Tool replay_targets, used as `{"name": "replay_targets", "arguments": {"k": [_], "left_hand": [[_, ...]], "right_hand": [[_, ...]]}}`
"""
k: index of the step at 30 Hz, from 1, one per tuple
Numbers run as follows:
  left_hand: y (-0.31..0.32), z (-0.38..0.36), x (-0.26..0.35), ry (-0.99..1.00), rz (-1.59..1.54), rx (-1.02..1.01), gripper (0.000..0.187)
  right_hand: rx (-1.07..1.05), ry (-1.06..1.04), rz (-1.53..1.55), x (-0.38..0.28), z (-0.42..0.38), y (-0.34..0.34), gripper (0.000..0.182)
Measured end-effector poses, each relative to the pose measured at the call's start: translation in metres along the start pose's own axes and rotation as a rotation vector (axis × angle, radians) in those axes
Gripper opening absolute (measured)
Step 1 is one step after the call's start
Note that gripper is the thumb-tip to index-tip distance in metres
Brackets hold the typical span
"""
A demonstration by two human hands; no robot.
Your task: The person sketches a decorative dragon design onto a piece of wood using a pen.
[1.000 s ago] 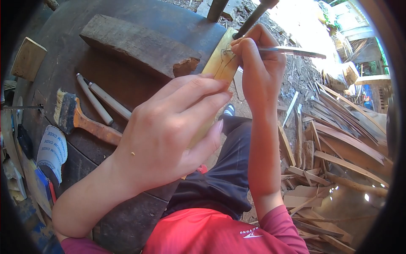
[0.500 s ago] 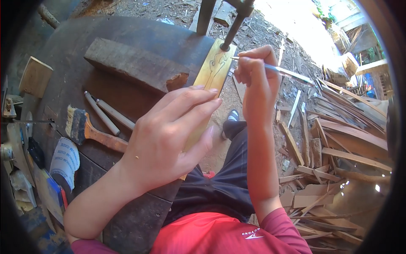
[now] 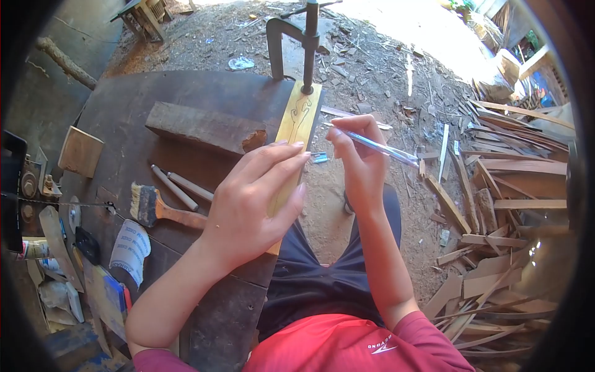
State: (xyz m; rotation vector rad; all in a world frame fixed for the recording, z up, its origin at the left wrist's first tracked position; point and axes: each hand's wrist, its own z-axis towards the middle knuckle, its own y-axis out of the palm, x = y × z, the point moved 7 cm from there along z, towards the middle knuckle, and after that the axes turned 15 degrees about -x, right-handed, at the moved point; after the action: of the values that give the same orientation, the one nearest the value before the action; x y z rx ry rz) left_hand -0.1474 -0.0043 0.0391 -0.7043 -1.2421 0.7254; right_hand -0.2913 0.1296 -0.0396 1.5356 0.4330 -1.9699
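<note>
A narrow yellowish wooden board (image 3: pixel 286 131) lies along the right edge of the dark table, with a curling outline drawn in dark lines near its far end. The screw of a C-clamp (image 3: pixel 308 65) presses on that end. My left hand (image 3: pixel 248 195) rests across the middle of the board, fingers stretched out flat, covering part of it. To the right, off the table edge, my right hand (image 3: pixel 359 164) pinches a slim clear pen (image 3: pixel 387 150). The pen's tip points left toward the board, apart from it.
On the dark table (image 3: pixel 204 87) lie a thick wood block (image 3: pixel 198 127), two grey rods (image 3: pixel 175 189), a paintbrush (image 3: pixel 167 211) and a curled sandpaper sheet (image 3: pixel 130 251). Wood offcuts (image 3: pixel 496 204) pile up on the ground at right. A small wooden stool (image 3: pixel 144 17) stands at the back.
My right hand has drawn the pen away from the drawn end of the board, nearer to me. My left hand stays on the board. The whole view has shifted.
</note>
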Motion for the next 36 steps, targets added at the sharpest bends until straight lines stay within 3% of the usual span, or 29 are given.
{"name": "replay_targets", "arguments": {"k": [10,19,34,36], "left_hand": [[0.000,0.000,0.000,0.023,0.001,0.009,0.038],[0.001,-0.002,-0.003,0.030,-0.034,0.038,0.036],[0.002,-0.004,-0.009,-0.011,-0.120,0.054,0.058],[-0.001,-0.006,-0.010,0.005,-0.179,0.127,0.062]], "right_hand": [[0.053,-0.033,-0.223,-0.021,0.038,-0.009,0.013],[-0.082,-0.027,-0.302,-0.018,0.072,0.004,0.020],[-0.131,0.005,-0.353,-0.014,0.080,0.005,0.022],[-0.140,-0.005,-0.362,-0.012,0.081,0.004,0.021]]}}
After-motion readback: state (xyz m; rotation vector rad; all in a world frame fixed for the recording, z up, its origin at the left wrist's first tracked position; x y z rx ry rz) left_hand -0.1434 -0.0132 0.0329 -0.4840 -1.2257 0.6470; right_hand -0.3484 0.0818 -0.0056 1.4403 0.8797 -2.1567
